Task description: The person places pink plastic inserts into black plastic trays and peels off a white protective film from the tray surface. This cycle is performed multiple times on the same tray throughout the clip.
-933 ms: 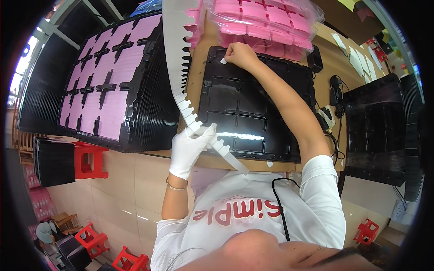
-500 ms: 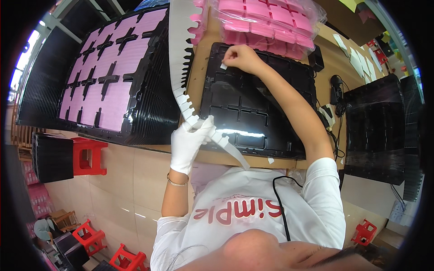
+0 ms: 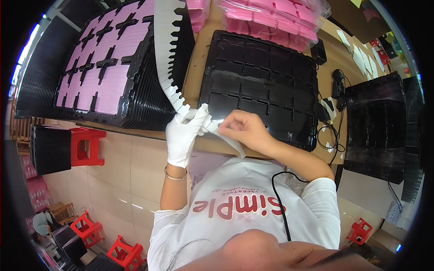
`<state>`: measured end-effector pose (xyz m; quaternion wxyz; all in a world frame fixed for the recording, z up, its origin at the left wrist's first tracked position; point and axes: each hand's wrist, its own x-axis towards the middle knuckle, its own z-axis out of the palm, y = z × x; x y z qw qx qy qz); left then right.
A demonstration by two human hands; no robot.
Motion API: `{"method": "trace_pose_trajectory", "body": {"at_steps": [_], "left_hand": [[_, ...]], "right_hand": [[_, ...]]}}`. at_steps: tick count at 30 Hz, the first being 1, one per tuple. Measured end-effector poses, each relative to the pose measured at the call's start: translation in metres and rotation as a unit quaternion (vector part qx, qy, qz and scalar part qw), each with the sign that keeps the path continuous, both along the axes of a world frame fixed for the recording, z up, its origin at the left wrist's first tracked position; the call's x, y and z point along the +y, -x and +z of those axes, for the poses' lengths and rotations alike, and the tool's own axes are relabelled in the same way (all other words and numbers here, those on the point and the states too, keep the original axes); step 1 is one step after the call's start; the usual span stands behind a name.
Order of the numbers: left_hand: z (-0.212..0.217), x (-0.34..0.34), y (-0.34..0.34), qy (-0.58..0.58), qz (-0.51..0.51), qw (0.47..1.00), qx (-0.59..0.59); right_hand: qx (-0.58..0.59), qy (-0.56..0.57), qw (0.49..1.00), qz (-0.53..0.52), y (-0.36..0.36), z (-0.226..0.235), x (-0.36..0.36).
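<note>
A long pale strip of white label tabs (image 3: pixel 163 67), notched along one edge, runs from the far side down to my left hand. My left hand (image 3: pixel 181 139), in a white glove, is closed around it, and its free end curls toward my shirt. My bare right hand (image 3: pixel 249 130) pinches at a white tab on the strip, just right of the gloved fingers. Its fingertips partly hide what they grip. Beyond my hands lies a black plastic tray (image 3: pixel 260 107) with cross-shaped ridges, flat on the brown table.
At the left rises a tall stack of black trays (image 3: pixel 151 86) topped with a pink foam sheet (image 3: pixel 101 83). Pink pieces in clear plastic (image 3: pixel 271 25) sit behind the tray. Cables (image 3: pixel 334 135) and wrapped black trays (image 3: pixel 375 131) are at the right. A red stool (image 3: pixel 88 147) stands left.
My right hand has come from the tray's far left corner back to the strip beside my left hand. The strip and my left hand have shifted slightly left.
</note>
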<state>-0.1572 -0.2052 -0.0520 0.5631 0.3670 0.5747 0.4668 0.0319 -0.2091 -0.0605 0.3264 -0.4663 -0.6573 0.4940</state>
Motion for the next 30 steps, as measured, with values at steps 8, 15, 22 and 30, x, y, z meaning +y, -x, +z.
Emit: {"method": "trace_pose_trajectory", "body": {"at_steps": [8,15,22,30], "left_hand": [[-0.015,-0.004,0.017,0.031,0.054,0.996,0.055],[-0.019,-0.008,0.017,0.04,0.021,0.996,0.08],[-0.021,-0.006,0.016,0.043,0.002,0.997,0.057],[-0.02,-0.004,0.014,0.042,0.004,0.997,0.058]], "right_hand": [[-0.03,-0.135,0.99,0.033,-0.001,0.007,0.023],[-0.207,-0.218,0.953,0.043,0.01,-0.021,0.049],[-0.242,-0.195,0.95,0.031,0.012,-0.018,0.052],[-0.17,-0.155,0.965,0.124,0.004,-0.014,0.051]]}}
